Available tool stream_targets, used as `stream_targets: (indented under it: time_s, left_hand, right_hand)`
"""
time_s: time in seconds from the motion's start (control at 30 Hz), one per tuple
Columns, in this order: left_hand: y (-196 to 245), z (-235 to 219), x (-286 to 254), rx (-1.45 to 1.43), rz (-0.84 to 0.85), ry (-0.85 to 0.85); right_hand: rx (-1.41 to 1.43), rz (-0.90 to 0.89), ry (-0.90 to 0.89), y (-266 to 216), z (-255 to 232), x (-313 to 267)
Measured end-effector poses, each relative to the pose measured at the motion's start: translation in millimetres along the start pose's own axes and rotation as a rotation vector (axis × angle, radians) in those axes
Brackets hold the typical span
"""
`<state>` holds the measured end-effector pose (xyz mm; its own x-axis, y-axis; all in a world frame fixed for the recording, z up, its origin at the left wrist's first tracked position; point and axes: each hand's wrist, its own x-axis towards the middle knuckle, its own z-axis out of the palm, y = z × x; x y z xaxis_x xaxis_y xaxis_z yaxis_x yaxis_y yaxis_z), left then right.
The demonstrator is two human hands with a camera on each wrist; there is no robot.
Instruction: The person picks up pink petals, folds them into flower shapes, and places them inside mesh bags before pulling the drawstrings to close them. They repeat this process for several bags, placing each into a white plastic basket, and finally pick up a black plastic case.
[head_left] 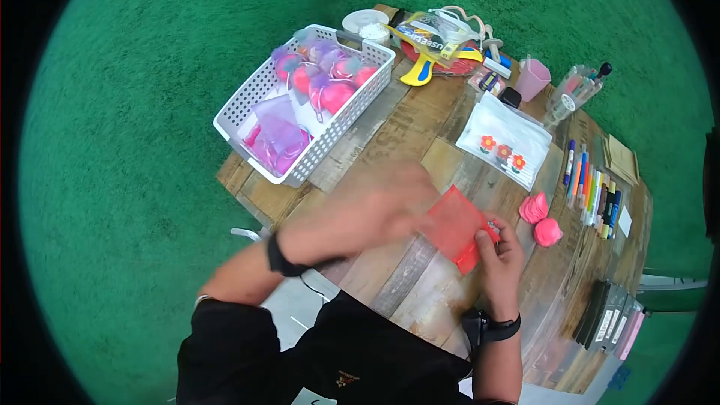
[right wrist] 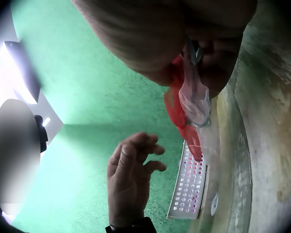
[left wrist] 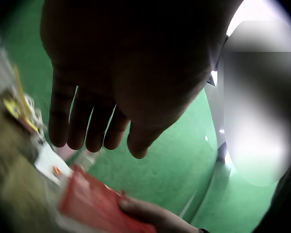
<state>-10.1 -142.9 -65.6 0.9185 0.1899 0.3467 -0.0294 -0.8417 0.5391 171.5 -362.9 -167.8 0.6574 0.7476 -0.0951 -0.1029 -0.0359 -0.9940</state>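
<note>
My right hand (head_left: 504,264) pinches a sheer red pouch (head_left: 454,223) between thumb and fingers above the table. In the right wrist view, a crumpled piece of clear plastic (right wrist: 196,103) hangs from the same grip, beside the red pouch (right wrist: 173,106). A small shiny bit shows among the fingers, mostly hidden. Just left of the pouch is my left hand (head_left: 386,201), blurred in the head view. Its fingers are fairly straight and apart in the left wrist view, with nothing in them. Two pink crumpled balls (head_left: 547,232) lie close beyond the right hand.
A white perforated basket (head_left: 330,142) holds pink balls in purple sheer bags at the far left. Beyond the hands lie a white flower-print pouch (head_left: 506,142), a pink cup (head_left: 533,79) and yellow-handled tools (head_left: 418,73). Markers (head_left: 594,191) and black cases (head_left: 604,315) line the right side.
</note>
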Motion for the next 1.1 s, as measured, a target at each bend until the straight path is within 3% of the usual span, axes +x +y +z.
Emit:
stream_targets:
  time_s: [0.1,0.17,0.23,0.47,0.57,0.67,0.77,0.97,1.1]
  left_hand:
    - [-49.5,-80.2,-19.6,0.339,-0.201,0.187]
    - [-74.0,-124.4,-34.7,0.591,-0.312,0.17]
    - [-96.6,-143.2,-55.5,0.724,-0.313,0.115]
    - [-159.1,-145.3,-85.0,0.702,-0.35,0.018]
    - [-157.4,-147.0,-80.5,0.492,-0.452,0.163]
    - [-151.8,-147.0,-75.8,0.369,-0.435,0.249]
    - [-156.8,-148.3,-76.7,0.557,-0.291,0.053]
    - [-184.9,-136.7,-80.3,0.668,-0.315,0.017]
    - [-171.1,-142.0,-72.5,0.602,-0.363,0.143]
  right_hand:
    - [-0.011,0.064,-0.039,3.1,-3.6,0.7]
    - [-0.017,0.034,-0.033,2.2,0.0,0.9]
    - [-0.032,0.021,-0.035,-1.9,3.7,2.3]
    - [-0.169,0.063,-0.14,-19.2,21.4,0.8]
    - [-0.17,0.069,-0.148,-15.1,25.8,0.4]
    - [-0.166,0.068,-0.146,-10.3,27.0,0.0]
    - [-0.163,0.059,-0.142,-5.8,24.5,-0.1]
    - [-0.178,0.072,-0.15,-1.9,24.6,-2.8]
    - [-0.168,0.082,-0.155,2.3,21.6,-3.0]
